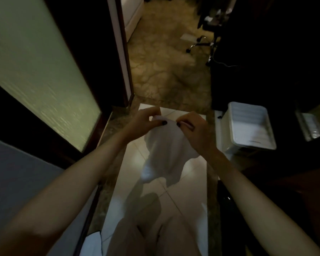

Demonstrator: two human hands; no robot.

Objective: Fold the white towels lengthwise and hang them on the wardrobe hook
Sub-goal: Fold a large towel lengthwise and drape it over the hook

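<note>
folding looks barely begun: soft white cloth towel [163, 156] hangs at the centre of the frame, its top edge pinched by both hands, the rest loose and rumpled over the pale glossy floor tiles [188, 182]. left hand [142, 121] and right hand [194, 130] sit close together, fingers and thumbs clamped on that edge. no wardrobe hook shows, so the lengthwise fold and hanging likely remain. room is narrow: frosted glass door [37, 71] at left, white plastic bin [248, 126] at right, open floor ahead.
</note>
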